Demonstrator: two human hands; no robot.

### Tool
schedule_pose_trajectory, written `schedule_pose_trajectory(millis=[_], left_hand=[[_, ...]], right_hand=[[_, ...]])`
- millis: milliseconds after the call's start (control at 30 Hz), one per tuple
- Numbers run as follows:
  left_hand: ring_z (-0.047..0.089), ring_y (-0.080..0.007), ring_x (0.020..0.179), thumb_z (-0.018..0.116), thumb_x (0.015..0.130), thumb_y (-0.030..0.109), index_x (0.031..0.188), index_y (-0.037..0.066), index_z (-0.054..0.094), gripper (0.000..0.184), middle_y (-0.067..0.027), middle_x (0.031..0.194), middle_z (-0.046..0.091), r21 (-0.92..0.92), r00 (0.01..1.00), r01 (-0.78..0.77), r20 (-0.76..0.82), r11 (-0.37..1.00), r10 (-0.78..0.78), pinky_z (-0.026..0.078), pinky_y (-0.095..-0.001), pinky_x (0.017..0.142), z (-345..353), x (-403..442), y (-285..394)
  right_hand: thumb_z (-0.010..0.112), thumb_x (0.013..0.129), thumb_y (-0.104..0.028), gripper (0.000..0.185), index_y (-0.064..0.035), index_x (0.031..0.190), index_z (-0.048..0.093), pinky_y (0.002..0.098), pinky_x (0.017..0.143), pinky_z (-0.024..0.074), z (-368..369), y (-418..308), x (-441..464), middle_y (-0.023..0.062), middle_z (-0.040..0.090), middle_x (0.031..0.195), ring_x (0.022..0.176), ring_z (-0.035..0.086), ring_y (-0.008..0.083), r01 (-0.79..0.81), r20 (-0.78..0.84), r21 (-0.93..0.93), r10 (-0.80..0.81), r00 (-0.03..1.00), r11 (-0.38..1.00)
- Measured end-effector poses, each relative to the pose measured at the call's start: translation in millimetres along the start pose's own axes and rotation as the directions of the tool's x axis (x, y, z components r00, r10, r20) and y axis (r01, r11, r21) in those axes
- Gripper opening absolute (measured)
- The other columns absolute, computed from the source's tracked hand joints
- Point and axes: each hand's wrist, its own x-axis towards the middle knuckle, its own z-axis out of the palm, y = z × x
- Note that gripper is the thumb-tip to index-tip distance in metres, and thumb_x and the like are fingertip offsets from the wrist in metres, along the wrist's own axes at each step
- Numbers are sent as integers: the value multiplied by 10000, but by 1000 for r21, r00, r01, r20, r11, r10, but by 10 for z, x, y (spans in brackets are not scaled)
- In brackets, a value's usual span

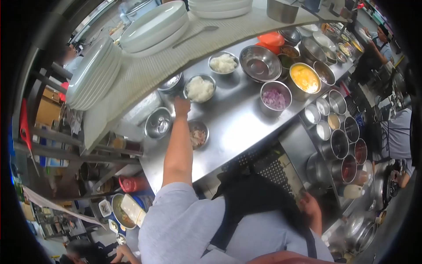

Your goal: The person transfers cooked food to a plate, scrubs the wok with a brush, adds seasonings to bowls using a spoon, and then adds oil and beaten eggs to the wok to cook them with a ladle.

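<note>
A clumsy tug could spill the rice (200,89) beside the left hand (181,107), finger grip there and in the right hand (311,207) unclear.

The left forearm (178,152) covers part of a steel bowl (207,133) whose pinkish contents are too small to identify. The left hand (182,107) hides its own fingertips near the rice bowl (214,91); the right hand (311,205) is blurred, and the top edge crops a plate stack (220,11).
</note>
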Motion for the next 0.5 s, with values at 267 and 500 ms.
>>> schedule_pose_trajectory(millis=[267, 500], left_hand=[[572, -415, 1143, 587, 819, 192, 1353, -119, 359, 659, -325, 1286, 520, -300, 926, 125, -307, 946, -220, 504, -428, 923, 1942, 667, 70], [656, -289, 698, 506, 785, -1, 1412, 10, 331, 651, -254, 1149, 579, -764, 733, 646, 618, 6, -284, 542, -318, 481, -1086, -229, 1409]], right_hand=[[592, 893, -82, 491, -57, 1375, 502, 329, 803, 504, -1109, -886, 391, 104, 647, 1019, 885, 610, 178, 96, -317, -112, -127, 940, 989], [582, 856, -121, 344, -28, 1181, 643, 381, 816, 508, -1777, -1592, 865, 182, 680, 1023, 909, 647, 296, 153, -522, -151, -210, 827, 977]])
